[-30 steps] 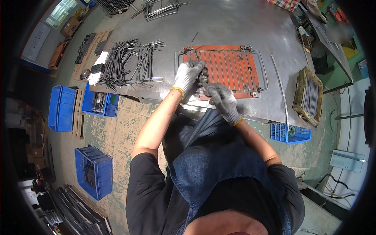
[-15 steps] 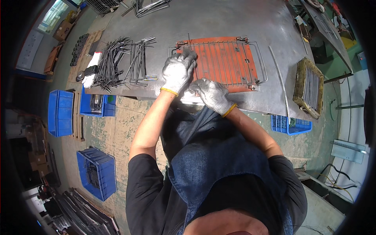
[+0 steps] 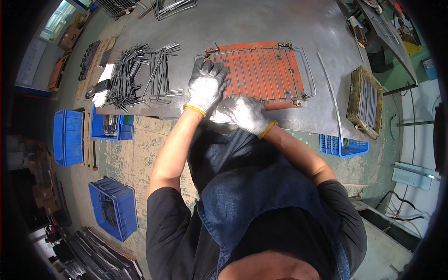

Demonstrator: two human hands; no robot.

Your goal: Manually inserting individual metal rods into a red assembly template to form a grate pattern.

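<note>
Hands have shifted since a second ago: the left gloved hand [image 3: 205,86], then bunched over the middle of the wire grid rack [image 3: 261,70], now lies spread flat on its near left corner, fingers splayed and pressing rather than gripping. The right gloved hand [image 3: 245,113] has drawn back to the near edge of the grey steel table [image 3: 261,23], curled over something pale; whether it clasps anything, I cannot tell. The rack sits on the rust-orange jig plate [image 3: 284,81], seemingly seated. A heap of bent black wire rods [image 3: 135,74] lies to the left, well apart.
</note>
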